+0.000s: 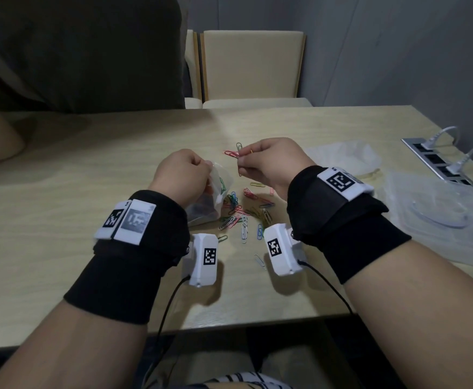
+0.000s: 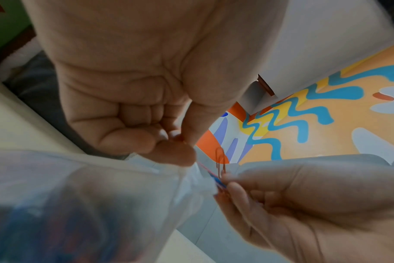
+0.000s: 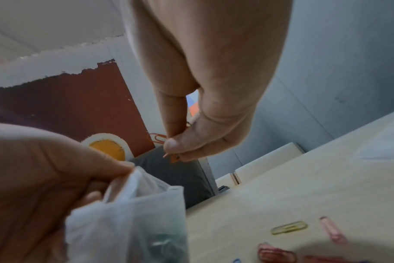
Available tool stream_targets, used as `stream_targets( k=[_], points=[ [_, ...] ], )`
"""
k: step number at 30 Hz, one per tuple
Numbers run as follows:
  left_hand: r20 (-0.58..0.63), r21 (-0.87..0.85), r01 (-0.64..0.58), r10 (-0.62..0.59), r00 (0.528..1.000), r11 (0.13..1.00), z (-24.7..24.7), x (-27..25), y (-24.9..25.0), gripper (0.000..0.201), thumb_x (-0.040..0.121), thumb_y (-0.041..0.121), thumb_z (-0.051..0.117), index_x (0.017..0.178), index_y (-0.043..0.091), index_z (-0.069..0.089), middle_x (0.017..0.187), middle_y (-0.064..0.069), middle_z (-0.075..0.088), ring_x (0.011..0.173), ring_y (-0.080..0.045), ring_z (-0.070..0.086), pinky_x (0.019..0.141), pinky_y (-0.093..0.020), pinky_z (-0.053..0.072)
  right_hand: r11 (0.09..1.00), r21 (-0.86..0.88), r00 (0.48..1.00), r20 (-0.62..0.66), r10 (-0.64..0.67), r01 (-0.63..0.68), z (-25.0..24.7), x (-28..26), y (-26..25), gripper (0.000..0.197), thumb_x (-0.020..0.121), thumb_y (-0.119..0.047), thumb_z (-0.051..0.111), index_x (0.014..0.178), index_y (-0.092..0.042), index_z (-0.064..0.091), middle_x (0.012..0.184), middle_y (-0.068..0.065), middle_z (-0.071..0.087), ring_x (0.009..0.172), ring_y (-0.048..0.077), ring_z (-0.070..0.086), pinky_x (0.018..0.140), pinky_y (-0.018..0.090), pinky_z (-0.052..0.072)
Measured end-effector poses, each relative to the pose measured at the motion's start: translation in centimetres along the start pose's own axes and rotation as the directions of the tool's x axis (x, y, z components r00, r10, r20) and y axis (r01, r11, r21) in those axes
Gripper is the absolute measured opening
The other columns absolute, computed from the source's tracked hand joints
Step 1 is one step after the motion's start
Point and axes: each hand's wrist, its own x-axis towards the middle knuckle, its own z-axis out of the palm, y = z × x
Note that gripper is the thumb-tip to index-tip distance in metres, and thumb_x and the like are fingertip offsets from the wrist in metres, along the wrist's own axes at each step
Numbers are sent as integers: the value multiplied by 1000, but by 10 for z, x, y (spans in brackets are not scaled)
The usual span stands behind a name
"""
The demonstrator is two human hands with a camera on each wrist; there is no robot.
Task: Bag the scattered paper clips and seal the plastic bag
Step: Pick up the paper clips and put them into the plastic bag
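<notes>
My left hand [image 1: 184, 175] pinches the rim of a small clear plastic bag [image 1: 212, 197] that stands on the table with several coloured clips inside. In the left wrist view its fingers [image 2: 169, 151] hold the bag's edge [image 2: 115, 178]. My right hand [image 1: 260, 161] pinches a few paper clips [image 1: 233, 154], red and orange, just right of the bag's mouth; the right wrist view shows them [image 3: 160, 137] between thumb and forefinger [image 3: 187, 142] above the bag [image 3: 135, 213]. Several coloured paper clips [image 1: 246, 211] lie scattered on the table below both hands.
The wooden table [image 1: 89, 169] carries crumpled clear plastic [image 1: 344, 158] and a clear plastic pack [image 1: 443, 217] at the right, beside a metal socket strip [image 1: 437, 161] with white cables. A cream chair [image 1: 252, 66] stands behind. Another person's dark torso [image 1: 83, 51] is at the far left.
</notes>
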Motion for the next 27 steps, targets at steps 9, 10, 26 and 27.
stream_targets(
  k=[9,10,26,27],
  points=[
    [-1,-31,-14,14,1000,999,0,2,-4,22,92,23,55,72,14,57,88,-17,71,89,-39,68,84,-55,57,989,-59,982,124,143,-137,21,-2,3,7,87,11,59,87,10,67,78,18,63,69,24,63,76,32,59],
    [0,-39,-11,11,1000,999,0,2,-4,22,92,22,54,72,15,57,88,-16,71,89,-39,69,84,-55,57,984,-128,985,107,135,-121,22,-1,2,13,87,10,59,96,14,67,81,20,64,72,26,64,83,38,59],
    [2,-87,-8,8,1000,996,-3,6,-10,21,94,23,55,75,13,56,71,-11,68,73,-34,70,69,-45,61,723,-656,976,135,-171,217,19,-1,-7,20,88,-3,53,94,-22,58,104,5,66,91,26,68,80,45,58],
    [2,-93,-3,3,1000,996,-3,6,-10,21,95,21,54,76,12,55,68,-9,66,67,-29,69,61,-38,59,703,-681,978,121,-169,206,15,-2,-6,17,88,-6,54,95,-21,59,103,4,66,95,26,66,84,44,57]
  ],
)
